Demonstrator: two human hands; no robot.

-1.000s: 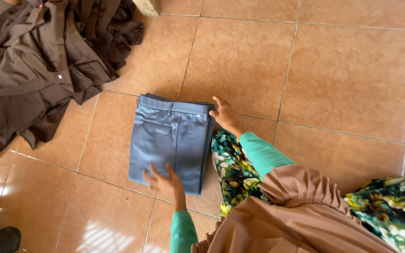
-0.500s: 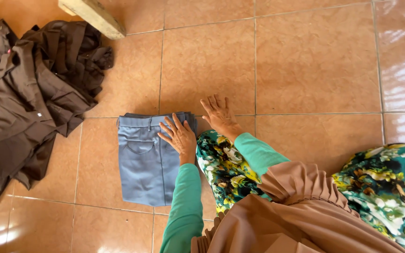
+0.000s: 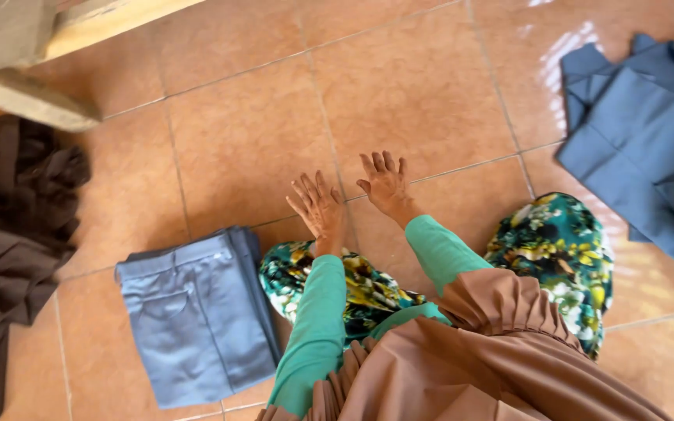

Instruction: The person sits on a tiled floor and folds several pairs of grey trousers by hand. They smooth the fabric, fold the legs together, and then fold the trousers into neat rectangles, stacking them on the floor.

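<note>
I look down on my two hands, raised side by side over the orange-brown glazed tile floor [image 3: 243, 148]. My left hand [image 3: 317, 206] has its fingers spread and loose, grasping nothing; it hovers above the floor just past my knee, which is covered in green, yellow and black floral cloth [image 3: 352, 288]. My right hand [image 3: 384, 183] sits at 3 o'clock from the left one, near it but apart, likewise splayed wide and empty. I cannot tell whether either palm touches the tile. Both arms wear mint-green sleeves [image 3: 313, 327], and a pleated tan cloth [image 3: 501, 351] hangs below them at 6 o'clock.

The folded pair of blue-grey trousers [image 3: 196, 320] lies flat on the floor at 8 o'clock from my left hand, waistband toward the top, its right edge just beside my knee. No hand touches it.

At 9 o'clock a heap of dark brown garments [image 3: 9, 249] lies crumpled, well apart from the trousers. At 2 o'clock a loose pile of blue-grey clothing [image 3: 649, 148] spreads over the tiles. Pale wooden planks [image 3: 33, 93] cross the corner at 10 o'clock.
</note>
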